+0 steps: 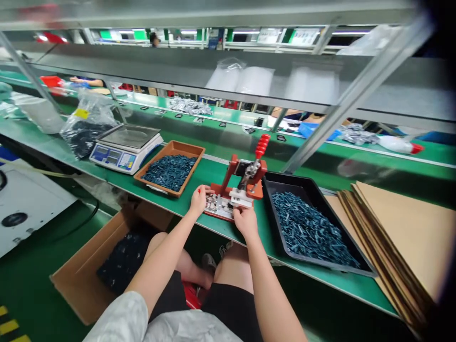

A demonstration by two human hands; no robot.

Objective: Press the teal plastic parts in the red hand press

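A small bench press (221,204) with red-brown uprights and a metal base stands on the green worktop in front of me. Its red ridged handle (262,146) points upward. My left hand (199,199) is at the left end of the base, fingers closed together; whatever they pinch is too small to make out. At the front right of the base, below the white block (241,197), my right hand (245,221) has its fingers curled in against the press. Its fingertips are partly hidden, and what they hold does not show.
Left of the press, a brown tray (199,151) holds many small dark blue parts, beside a weighing scale (124,147). A black tray (302,182) of similar parts lies right, then stacked cardboard sheets (402,228). A metal strut (320,130) slants behind. A cardboard box (81,280) sits below left.
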